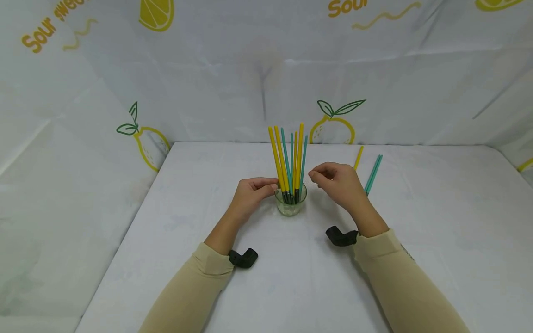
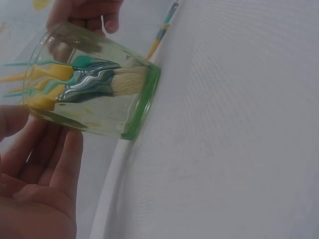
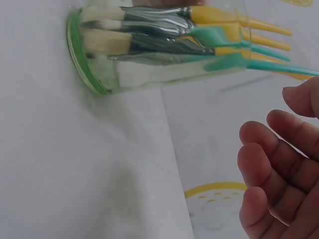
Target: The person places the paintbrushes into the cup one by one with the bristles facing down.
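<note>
A clear glass cup [image 1: 289,210] with a greenish base stands upright on the white table. Several paintbrushes with yellow handles [image 1: 300,152] and teal handles [image 1: 304,159] lean in it, bristles [image 2: 128,81] down. At the cup's left side is my left hand [image 1: 255,192], its fingers extended and fingertips right at the glass near the rim. My right hand [image 1: 339,182] hovers just right of the cup with nothing in it. In the right wrist view its fingers [image 3: 255,160] are loosely bent, apart from the glass and close to a teal handle.
To the right, partly behind my right hand and wrist, lie a yellow-handled brush [image 1: 359,157] and teal handles [image 1: 374,173] on the white-covered table [image 1: 437,222]. A white cloth printed with lemons [image 1: 208,83] hangs behind the table's far edge.
</note>
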